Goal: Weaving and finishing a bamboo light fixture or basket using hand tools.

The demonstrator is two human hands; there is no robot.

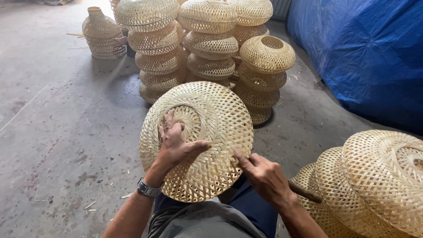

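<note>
Bamboo, open-weave, round lampshade (198, 136): left hand (176, 145) spread flat, right hand (262, 174) gripping a tool (304, 191); grey concrete floor (66, 132), blue tarp (365, 53).

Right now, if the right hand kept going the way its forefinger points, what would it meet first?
The right hand points up-left with its forefinger already on the woven bamboo shade. Sliding on, it would probably meet the left hand's thumb next.

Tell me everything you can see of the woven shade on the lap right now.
The shade is a round, shallow dome of pale woven bamboo strips, open lattice toward the rim, tighter weave ringing a central opening. It rests tilted on the person's lap, its outer side facing the camera. The left hand presses flat on it, fingers at the opening. The right hand touches its lower right edge while gripping a dark tool handle.
</note>
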